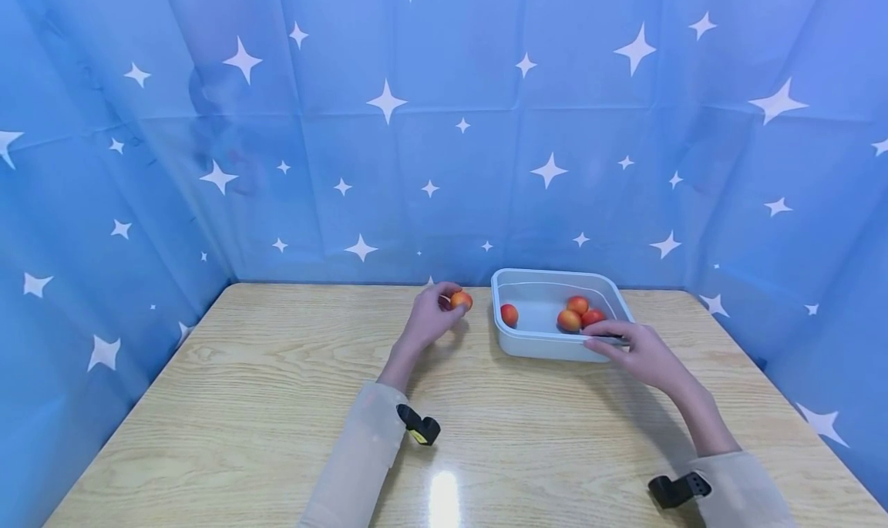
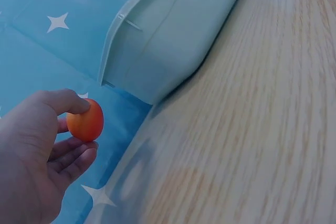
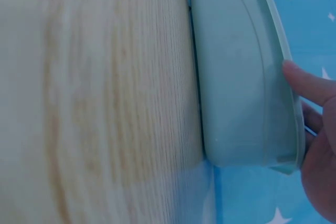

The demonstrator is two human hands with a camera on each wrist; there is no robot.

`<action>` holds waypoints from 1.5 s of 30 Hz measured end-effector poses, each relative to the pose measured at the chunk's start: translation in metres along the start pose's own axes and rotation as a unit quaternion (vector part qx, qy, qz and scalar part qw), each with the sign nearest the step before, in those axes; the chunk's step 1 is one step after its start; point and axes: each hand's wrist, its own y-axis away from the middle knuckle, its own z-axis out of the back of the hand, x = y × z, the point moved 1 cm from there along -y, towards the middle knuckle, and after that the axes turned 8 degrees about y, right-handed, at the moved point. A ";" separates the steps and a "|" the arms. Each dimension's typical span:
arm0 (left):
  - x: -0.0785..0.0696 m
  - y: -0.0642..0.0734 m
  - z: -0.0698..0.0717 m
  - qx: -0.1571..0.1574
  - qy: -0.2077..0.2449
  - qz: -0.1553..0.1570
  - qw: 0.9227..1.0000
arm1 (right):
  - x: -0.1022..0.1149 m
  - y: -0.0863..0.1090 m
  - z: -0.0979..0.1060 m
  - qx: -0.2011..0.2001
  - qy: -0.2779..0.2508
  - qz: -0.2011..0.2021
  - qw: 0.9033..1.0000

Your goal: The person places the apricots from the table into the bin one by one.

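My left hand (image 1: 430, 317) pinches a small orange-red fruit (image 2: 85, 121) between thumb and fingertips, above the table to the left of the bin. The fruit is smooth and oval. A pale blue-green plastic bin (image 1: 548, 348) with a rolled rim stands at the back right. Several similar fruits lie inside: one fruit (image 1: 509, 314) by the left wall, others clustered at the right, such as an orange one (image 1: 570, 321). At the bin's front right corner my right hand (image 1: 641, 352) grips the rim, thumb outside and fingers over the inner side.
The wood-grain table (image 1: 229, 435) reaches back to a blue curtain (image 1: 333, 150) with white stars, which also hangs along both sides. Black wrist cameras sit on both sleeves, the left camera (image 1: 419, 425) and the right camera (image 1: 678, 490).
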 end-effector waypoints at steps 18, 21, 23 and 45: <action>-0.021 0.003 -0.006 -0.011 0.047 -0.044 0.998 | 0.002 -0.001 0.000 -0.002 -0.005 0.003 1.000; -0.025 0.004 -0.005 -0.016 0.053 -0.051 0.997 | 0.002 -0.001 -0.001 -0.003 -0.004 0.004 1.000; -0.030 0.004 -0.004 -0.021 0.058 -0.057 0.996 | 0.002 -0.001 -0.001 -0.002 -0.004 0.004 1.000; -0.057 0.009 -0.020 0.012 0.041 -0.123 0.992 | 0.001 0.001 0.001 -0.003 -0.012 0.006 1.000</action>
